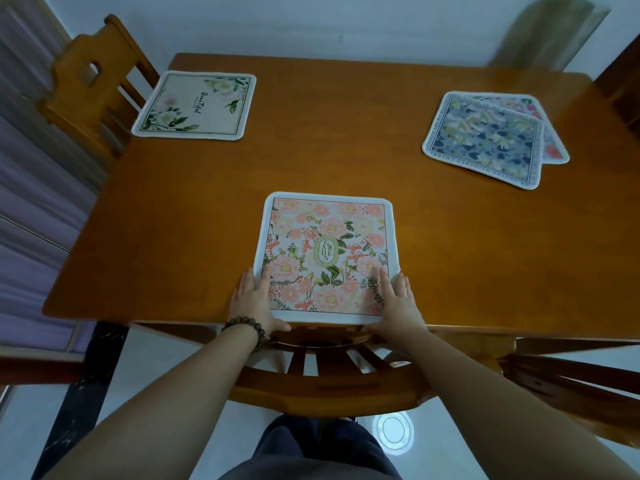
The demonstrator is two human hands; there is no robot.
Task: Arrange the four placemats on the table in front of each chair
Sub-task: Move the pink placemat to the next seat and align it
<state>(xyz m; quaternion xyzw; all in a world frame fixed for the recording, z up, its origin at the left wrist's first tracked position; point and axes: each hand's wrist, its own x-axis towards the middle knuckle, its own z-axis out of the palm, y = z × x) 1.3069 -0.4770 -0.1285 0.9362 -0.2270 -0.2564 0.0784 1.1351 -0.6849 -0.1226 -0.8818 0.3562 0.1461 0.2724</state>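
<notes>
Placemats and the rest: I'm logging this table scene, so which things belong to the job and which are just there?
Part of the job:
pink Garden placemat, under left hand and right hand
white floral placemat
blue placemat overlapping pink-edged placemat
table
chairs

Just there:
bead bracelet
curtain

White wall [346, 26]: plain, across the top edge of the view. Blurred beige shape [550, 32]: at the wall's upper right, too smeared to identify. Pleated purple curtain [31, 188]: down the left edge. Glossy pale floor tiles [180, 355]: along the bottom. Black marbled strip [79, 393]: set into the floor at lower left. Round light reflection [393, 432]: on the tiles, right of centre. Brown bead bracelet [244, 328]: worn at a wrist. Dark trousers [311, 452]: bottom centre.
</notes>
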